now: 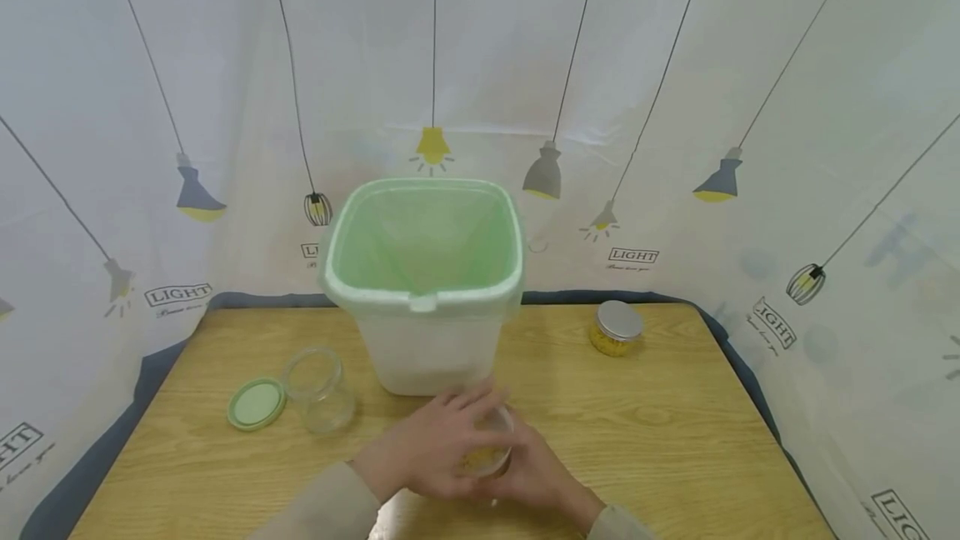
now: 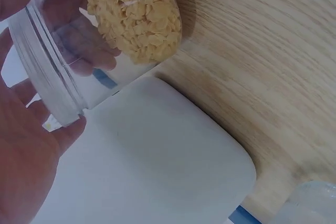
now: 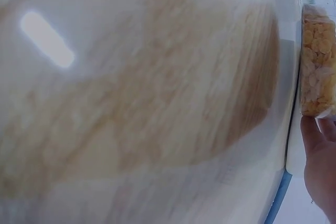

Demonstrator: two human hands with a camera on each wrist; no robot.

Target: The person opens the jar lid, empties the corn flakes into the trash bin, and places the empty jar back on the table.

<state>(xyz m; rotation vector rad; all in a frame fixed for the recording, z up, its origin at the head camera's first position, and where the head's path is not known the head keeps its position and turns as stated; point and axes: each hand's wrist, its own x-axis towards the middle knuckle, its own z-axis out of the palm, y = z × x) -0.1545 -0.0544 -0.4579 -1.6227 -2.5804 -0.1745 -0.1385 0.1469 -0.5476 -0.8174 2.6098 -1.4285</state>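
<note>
both hands meet low at the front of the wooden table (image 1: 675,440), wrapped around a small clear jar (image 1: 489,444) part filled with yellow flakes. the left hand (image 1: 435,448) curls over it from the side and top, the right hand (image 1: 536,473) cups it from below (its fingers seem closed on the jar, though mostly hidden). just behind stands a white bin (image 1: 423,307) with a green liner. to the left sit an empty jar (image 1: 318,386) and a green lid (image 1: 256,403); far right, a capped jar (image 1: 616,328).
</note>
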